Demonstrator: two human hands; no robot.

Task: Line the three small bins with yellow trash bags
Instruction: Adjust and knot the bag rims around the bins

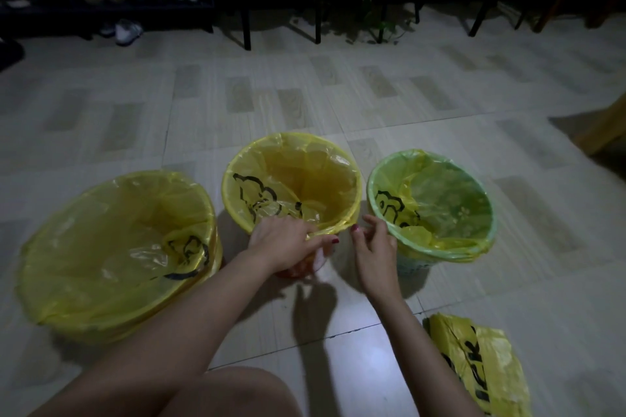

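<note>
From the head view, three round bins stand in a row on the pale tiled floor (338, 95). Thin, crinkly yellow plastic with black print lines each: the wide left bin (115, 247), the middle bin (291, 179) and the green right bin (430, 206). The left hand (284, 244) pinches the middle liner's folded edge at the near rim. The right hand (374, 244) hovers beside it, fingers loosely curled, holding nothing. Folded spare bags (481, 366) lie lower right.
</note>
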